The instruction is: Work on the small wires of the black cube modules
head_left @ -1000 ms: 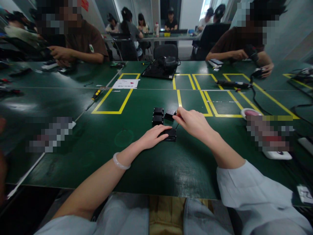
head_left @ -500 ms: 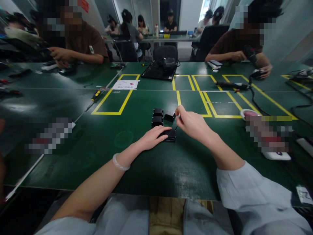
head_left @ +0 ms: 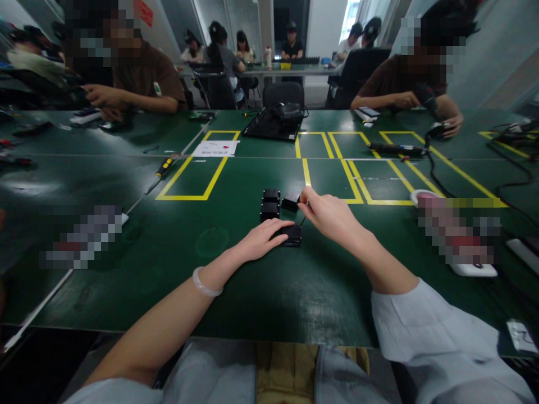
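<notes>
My left hand (head_left: 261,238) lies flat, fingers stretched out, on a small black box (head_left: 291,235) on the green table (head_left: 261,286). My right hand (head_left: 330,216) hovers just right of it, thumb and forefinger pinched on a thin dark tool (head_left: 304,216) whose tip points down at the box. Behind these lie three more small black boxes: two in a column (head_left: 270,204) and one (head_left: 291,201) by my right fingertips.
Yellow tape rectangles (head_left: 191,179) mark the table. A yellow-handled screwdriver (head_left: 164,166), a white paper (head_left: 214,148), a black tray with gear (head_left: 275,120), cables (head_left: 438,174) and a round pink-white item (head_left: 423,196) lie around. Other people sit at the far side, left and right.
My right hand has drawn slightly lower and closer to the box under my left hand. The left hand stays put.
</notes>
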The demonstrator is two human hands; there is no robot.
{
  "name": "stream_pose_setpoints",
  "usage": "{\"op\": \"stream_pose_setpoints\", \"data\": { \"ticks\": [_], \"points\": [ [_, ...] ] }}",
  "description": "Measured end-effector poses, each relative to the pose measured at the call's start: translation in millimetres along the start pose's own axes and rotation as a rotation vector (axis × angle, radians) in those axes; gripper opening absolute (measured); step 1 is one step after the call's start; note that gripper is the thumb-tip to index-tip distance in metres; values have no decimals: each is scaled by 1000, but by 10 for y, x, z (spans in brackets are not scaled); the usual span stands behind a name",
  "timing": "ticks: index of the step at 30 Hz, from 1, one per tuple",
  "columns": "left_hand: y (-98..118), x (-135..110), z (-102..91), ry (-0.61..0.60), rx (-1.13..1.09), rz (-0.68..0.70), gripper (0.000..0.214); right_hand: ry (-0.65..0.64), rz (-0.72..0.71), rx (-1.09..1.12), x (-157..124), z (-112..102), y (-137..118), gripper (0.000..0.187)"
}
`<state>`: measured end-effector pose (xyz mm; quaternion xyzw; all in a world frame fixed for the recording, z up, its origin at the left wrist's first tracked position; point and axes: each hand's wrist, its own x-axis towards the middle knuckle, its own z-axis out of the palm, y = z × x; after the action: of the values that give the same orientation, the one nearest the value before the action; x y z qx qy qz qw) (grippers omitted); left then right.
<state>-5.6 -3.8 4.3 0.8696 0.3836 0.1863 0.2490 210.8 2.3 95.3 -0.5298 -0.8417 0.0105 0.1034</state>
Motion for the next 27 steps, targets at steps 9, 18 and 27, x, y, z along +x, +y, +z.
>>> {"op": "stream_pose_setpoints", "data": {
  "ticks": [9, 18, 27],
  "points": [
    [3, -1, 8, 3, 7, 6, 42, -13, 15, -33, 4, 3, -7, 33],
    [-2, 4, 12, 6, 7, 1, 41, 16, 0, -12, -13, -4, -2, 25],
    [30, 5, -5, -2, 2, -3, 41, -5, 10, -36, -21, -64, -24, 33]
  ]
}}
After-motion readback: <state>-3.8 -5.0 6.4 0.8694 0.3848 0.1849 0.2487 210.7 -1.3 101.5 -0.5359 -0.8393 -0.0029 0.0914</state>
